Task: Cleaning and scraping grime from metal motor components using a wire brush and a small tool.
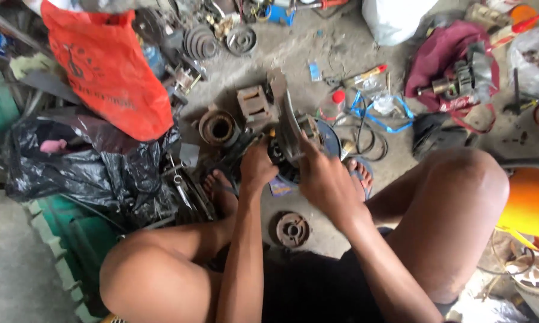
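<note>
- Motor part, on the floor between both feet: cast metal, likely heavy, rigid, greasy.
- Left hand grasps its lower edge.
- Right hand clenches its rim, probably the best hold.

The fingers of the left hand curl behind the dark metal motor part at the centre, so their grip cannot be made out, and the right hand is smeared by motion, its fingertips lost against the same part. At 11 o'clock the red plastic bag covers whatever lies beneath it, and its top is cut by the upper edge. At 3 o'clock the orange container runs off the right edge, and at 1 o'clock the white sack is cropped at the top.
</note>
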